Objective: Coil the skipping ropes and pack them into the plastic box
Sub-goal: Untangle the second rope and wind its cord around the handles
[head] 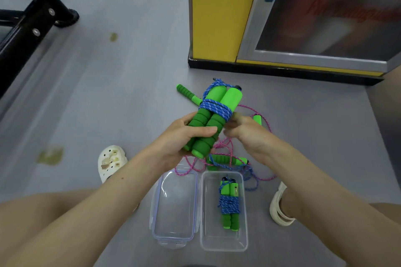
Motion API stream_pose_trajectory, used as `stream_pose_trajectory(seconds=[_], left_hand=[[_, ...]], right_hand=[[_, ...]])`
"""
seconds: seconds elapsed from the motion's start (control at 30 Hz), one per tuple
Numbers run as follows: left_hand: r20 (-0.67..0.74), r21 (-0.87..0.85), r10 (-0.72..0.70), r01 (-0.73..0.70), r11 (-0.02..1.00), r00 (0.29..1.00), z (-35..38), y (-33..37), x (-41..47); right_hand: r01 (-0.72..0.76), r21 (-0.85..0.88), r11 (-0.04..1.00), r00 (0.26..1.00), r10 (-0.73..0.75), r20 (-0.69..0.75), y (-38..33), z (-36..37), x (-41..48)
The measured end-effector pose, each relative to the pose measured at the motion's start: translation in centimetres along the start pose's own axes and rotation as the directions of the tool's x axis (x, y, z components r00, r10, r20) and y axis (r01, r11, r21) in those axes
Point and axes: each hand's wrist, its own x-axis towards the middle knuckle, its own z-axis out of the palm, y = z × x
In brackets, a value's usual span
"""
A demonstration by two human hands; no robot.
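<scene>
My left hand (184,136) grips the foam ends of two green handles, a coiled skipping rope (213,110) with blue cord wound round its middle. My right hand (247,134) is at the bundle's right side, blurred, its fingertips at the blue winding. Below, the clear plastic box (223,243) lies open on the floor with another coiled blue rope (229,204) inside. Its lid (175,206) lies to the left. Loose ropes lie beyond the box: a pink cord (260,115), a green handle (188,94) and another handle with blue cord (227,161).
A yellow cabinet (217,13) with a glass door stands at the back right. A black metal frame (32,21) is at the upper left. My feet in pale shoes (111,161) flank the box on the grey floor.
</scene>
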Motion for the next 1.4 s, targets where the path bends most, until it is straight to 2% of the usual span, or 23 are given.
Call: stream_pose_trajectory(seconds=[0.07,0.13,0.3,0.47,0.7,0.8,0.9,0.93,0.97,1.03,1.1,1.13,1.23,1.33,1.4], left_hand=[[0.053,-0.005,0.01,-0.01,1.0,0.999,0.2,0.1,-0.2],[0.077,-0.023,0.012,-0.011,1.0,0.997,0.3,0.2,-0.4],[0.027,0.014,0.018,-0.018,1.0,0.999,0.2,0.4,-0.4],[-0.005,0.076,0.039,-0.039,0.996,0.999,0.3,0.4,-0.3],[0.062,0.052,-0.015,0.012,0.999,0.998,0.2,0.7,-0.5],[0.081,0.001,0.0,0.0,1.0,0.997,0.1,0.8,-0.6],[0.082,-0.017,0.022,-0.02,1.0,0.996,0.1,1.1,-0.6],[0.072,-0.014,0.031,-0.03,0.999,0.997,0.0,1.2,-0.6],[0.059,-0.011,0.041,-0.04,0.999,0.997,0.0,1.2,-0.6],[0.033,-0.022,0.054,-0.053,0.998,0.998,0.0,1.1,-0.5],[0.012,-0.039,0.057,-0.056,0.998,0.998,0.0,1.0,-0.5],[0.004,-0.046,0.058,-0.058,0.997,0.998,0.1,0.9,-0.4],[-0.026,-0.036,0.084,-0.085,0.996,0.996,0.0,0.8,-0.3],[-0.122,0.021,0.144,-0.143,0.99,0.982,-0.2,0.9,-0.1],[-0.2,0.032,0.178,-0.176,0.984,0.963,-0.4,1.0,0.1]], right_hand=[[0.005,0.069,0.998,0.998,-0.01,0.066,-0.2,0.5,-0.3],[0.024,0.065,0.998,0.996,-0.03,0.085,-0.3,0.7,-0.4],[0.001,-0.02,1.0,1.0,-0.001,0.006,-0.5,0.2,-0.8],[0.012,-0.147,0.989,1.0,-0.009,0.021,-0.7,0.0,-0.8],[-0.064,-0.156,0.986,0.996,0.052,-0.077,-0.5,-0.6,-0.6],[-0.081,-0.117,0.99,0.993,0.07,-0.092,-0.5,-0.7,-0.5],[-0.06,0.043,0.997,0.997,0.062,-0.047,-0.6,-0.9,-0.6],[-0.036,0.039,0.999,0.999,0.037,-0.025,-0.6,-1.1,-0.7],[0.0,-0.019,1.0,1.0,0.0,-0.008,-0.6,-1.2,-0.7],[0.08,-0.332,0.94,0.996,-0.087,-0.008,-0.7,-1.3,-0.8],[0.098,-0.691,0.716,0.982,-0.182,-0.05,-0.2,-1.4,-0.7],[0.073,-0.766,0.639,0.972,-0.216,-0.088,0.1,-1.4,-0.7],[-0.012,-0.813,0.582,0.933,-0.287,-0.219,0.6,-1.8,-0.7],[-0.08,-0.85,0.52,0.892,-0.343,-0.294,0.3,-2.2,-0.4],[-0.06,-0.818,0.571,0.87,-0.372,-0.324,-0.1,-2.4,-0.5]])
